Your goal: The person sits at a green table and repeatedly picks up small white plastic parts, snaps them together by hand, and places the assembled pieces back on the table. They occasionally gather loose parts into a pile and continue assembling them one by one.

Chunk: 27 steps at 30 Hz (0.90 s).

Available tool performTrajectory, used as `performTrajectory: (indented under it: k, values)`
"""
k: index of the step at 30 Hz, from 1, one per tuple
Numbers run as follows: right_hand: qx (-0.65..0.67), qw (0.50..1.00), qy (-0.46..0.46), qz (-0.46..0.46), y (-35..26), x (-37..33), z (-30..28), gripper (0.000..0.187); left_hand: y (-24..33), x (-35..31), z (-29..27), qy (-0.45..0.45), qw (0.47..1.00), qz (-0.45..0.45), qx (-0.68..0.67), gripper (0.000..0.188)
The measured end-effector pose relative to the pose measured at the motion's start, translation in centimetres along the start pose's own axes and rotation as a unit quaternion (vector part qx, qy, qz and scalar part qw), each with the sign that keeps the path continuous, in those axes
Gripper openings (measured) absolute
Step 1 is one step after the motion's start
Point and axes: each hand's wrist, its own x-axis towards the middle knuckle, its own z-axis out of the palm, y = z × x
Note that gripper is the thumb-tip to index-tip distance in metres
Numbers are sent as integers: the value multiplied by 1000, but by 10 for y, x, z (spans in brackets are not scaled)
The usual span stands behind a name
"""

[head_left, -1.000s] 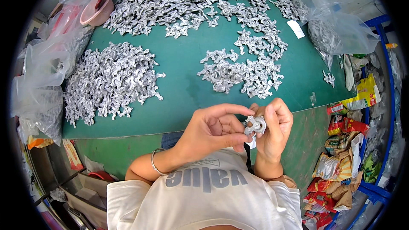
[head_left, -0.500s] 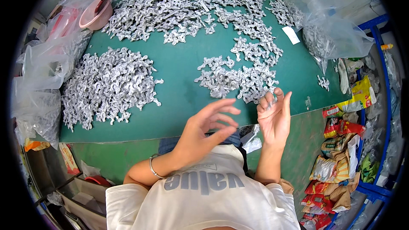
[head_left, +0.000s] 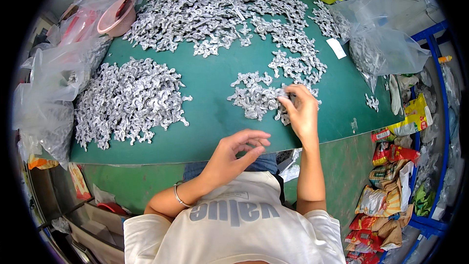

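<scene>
Silvery metal parts [head_left: 251,101] lie heaped on the green surface [head_left: 210,88], where the right hand [head_left: 304,111] has just reached in, fingertips narrowed, hold unclear, seemingly at picking up, while the left hand [head_left: 234,155] hovers empty, loosely curled.

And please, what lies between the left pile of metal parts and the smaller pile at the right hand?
In the head view, only bare green tabletop lies between the left pile and the smaller pile at the right hand.
</scene>
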Motion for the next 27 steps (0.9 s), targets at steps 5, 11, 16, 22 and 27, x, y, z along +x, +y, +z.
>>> performTrajectory:
  k: [5, 11, 16, 22, 27]
  values:
    - [60, 990, 129, 23, 8, -10, -10, 22, -2, 6, -5, 23, 1000, 9, -13, 25]
    - [226, 965, 114, 61, -25, -26, -26, 25, 1, 8, 1, 48, 997, 48, -30, 29]
    - [461, 876, -7, 145, -54, -48, -19, 23, 7, 16, 19, 154, 958, 204, 129, 36]
    - [455, 883, -34, 115, -66, -58, -27, 27, 10, 13, 12, 164, 912, 290, 240, 26]
    - [402, 911, -23, 87, -66, -58, -34, 16, 13, 8, 12, 143, 927, 276, 211, 22]
